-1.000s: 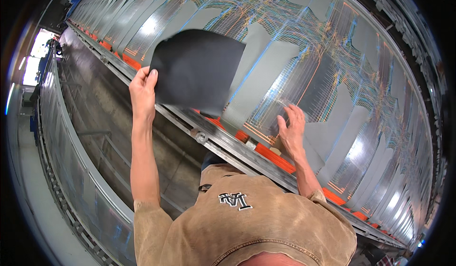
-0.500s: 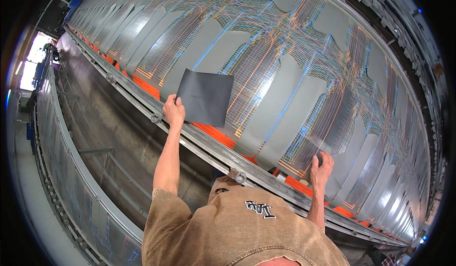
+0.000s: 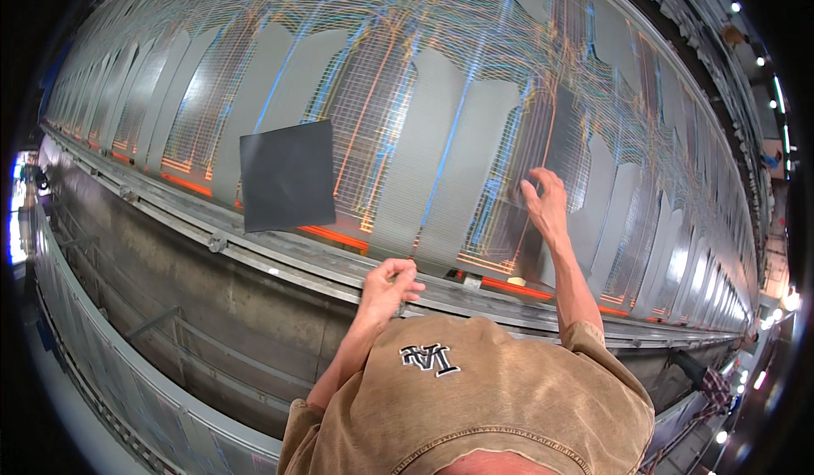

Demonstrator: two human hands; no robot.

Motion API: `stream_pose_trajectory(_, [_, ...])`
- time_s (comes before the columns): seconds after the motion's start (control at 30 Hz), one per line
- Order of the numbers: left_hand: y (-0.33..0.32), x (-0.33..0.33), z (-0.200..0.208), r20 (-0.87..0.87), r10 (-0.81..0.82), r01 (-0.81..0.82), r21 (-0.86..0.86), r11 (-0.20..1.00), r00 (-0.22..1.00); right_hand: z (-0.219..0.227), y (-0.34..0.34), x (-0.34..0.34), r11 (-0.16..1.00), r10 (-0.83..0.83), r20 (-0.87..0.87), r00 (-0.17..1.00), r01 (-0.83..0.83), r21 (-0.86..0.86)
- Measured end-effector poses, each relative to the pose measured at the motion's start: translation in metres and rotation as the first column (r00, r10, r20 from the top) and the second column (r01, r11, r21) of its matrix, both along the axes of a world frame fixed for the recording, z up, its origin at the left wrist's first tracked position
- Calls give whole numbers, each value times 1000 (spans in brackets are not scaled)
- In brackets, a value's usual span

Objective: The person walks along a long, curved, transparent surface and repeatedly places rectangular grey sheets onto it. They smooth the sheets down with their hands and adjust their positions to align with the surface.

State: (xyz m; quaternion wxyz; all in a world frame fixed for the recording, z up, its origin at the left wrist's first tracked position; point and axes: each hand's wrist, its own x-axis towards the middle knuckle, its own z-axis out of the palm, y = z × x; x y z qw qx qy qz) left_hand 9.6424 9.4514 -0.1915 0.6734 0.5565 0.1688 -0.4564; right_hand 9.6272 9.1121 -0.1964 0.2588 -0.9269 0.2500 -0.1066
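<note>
While both our hands are up by the long table [image 3: 365,102], the black sheet [image 3: 288,176] is over on the left, at the table's near side. None of our fingers touch it. Its near edge comes right up over the metal rail [image 3: 301,259], and we cannot tell if the sheet lies all flat.

Our left hand [image 3: 390,290] is at the near edge, to the right of the sheet and apart from it. Its fingers are loosely bent, a little apart, and we see nothing in them. Our right hand [image 3: 547,200] is farther out, over the table on the right, with thumb and fingers a bit apart. We cannot tell if it has something thin in it.

We think the sheet could slip off the near side and drop to the floor [image 3: 246,297], because it sits so close to the rail. A bump from our left arm could do it. The big grey pieces [image 3: 428,144] could get pushed crooked too, if our right hand or arm rubs on them. Then they might not match the blue lines [image 3: 465,115], and we could miss that where the sheet hides them.
</note>
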Motion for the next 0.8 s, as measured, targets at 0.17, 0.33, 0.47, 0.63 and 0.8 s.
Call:
stream_pose_trajectory(0.17, [-32, -18, 3, 20, 8, -11, 124, 992, 1000, -5, -23, 8, 996, -20, -11, 1000, 21, 88])
stream_pose_trajectory(0.33, [-34, -23, -2, 81, 39, -54, 197, 979, 996, -2, -24, 8, 994, -14, 24, 1000, 11, 109])
stream_pose_trajectory(0.47, [-42, -20, -4, 56, 26, -38, 208, 977, 998, -8, -33, -7, 991, -43, 46, 998, 37, 126])
stream_pose_trajectory(0.63, [-41, -16, -6, 91, -6, -17, 254, 967, 996, -20, -16, -21, 999, -47, 173, 984, 43, 28])
stream_pose_trajectory(0.8, [-45, -13, -3, 157, -180, 116, 349, 930, 971, -15, 16, -36, 996, -42, 207, 978, 26, 81])
